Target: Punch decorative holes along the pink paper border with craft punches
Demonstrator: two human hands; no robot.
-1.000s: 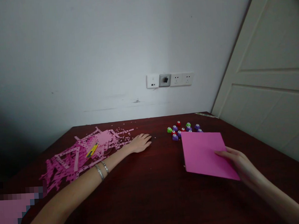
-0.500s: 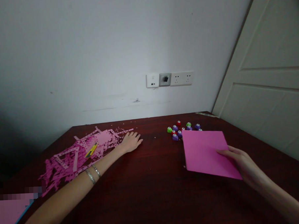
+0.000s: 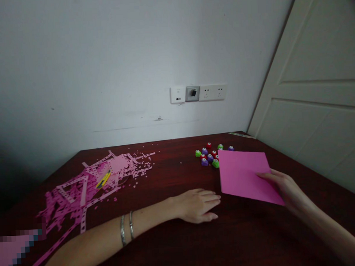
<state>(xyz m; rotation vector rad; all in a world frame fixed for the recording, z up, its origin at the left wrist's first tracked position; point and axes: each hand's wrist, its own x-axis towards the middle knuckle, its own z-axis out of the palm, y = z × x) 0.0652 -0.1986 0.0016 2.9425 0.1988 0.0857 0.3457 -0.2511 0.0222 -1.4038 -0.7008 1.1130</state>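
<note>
My right hand (image 3: 281, 183) grips a square pink sheet (image 3: 244, 175) by its right side, thumb on top and the other fingers behind it. The sheet is tilted above the table. My left hand (image 3: 198, 205) is palm down over the table, fingers stretched out toward the sheet's lower left corner and holding nothing. Whether it touches the tabletop is hard to tell. Behind the sheet's left edge sits a cluster of small red, green and purple hole punches (image 3: 204, 162), partly hidden by it.
A heap of punched pink paper strips (image 3: 82, 188) and scraps covers the left of the dark red table (image 3: 159, 243). On the heap lies a yellow utility knife (image 3: 104, 179). A wall with sockets (image 3: 212, 92) stands behind, a white door (image 3: 320, 115) at right.
My left hand has moved right and nearer, from beside the pink scraps to the middle of the table. The pink sheet stays in my right hand, slightly raised. The view has shifted a little.
</note>
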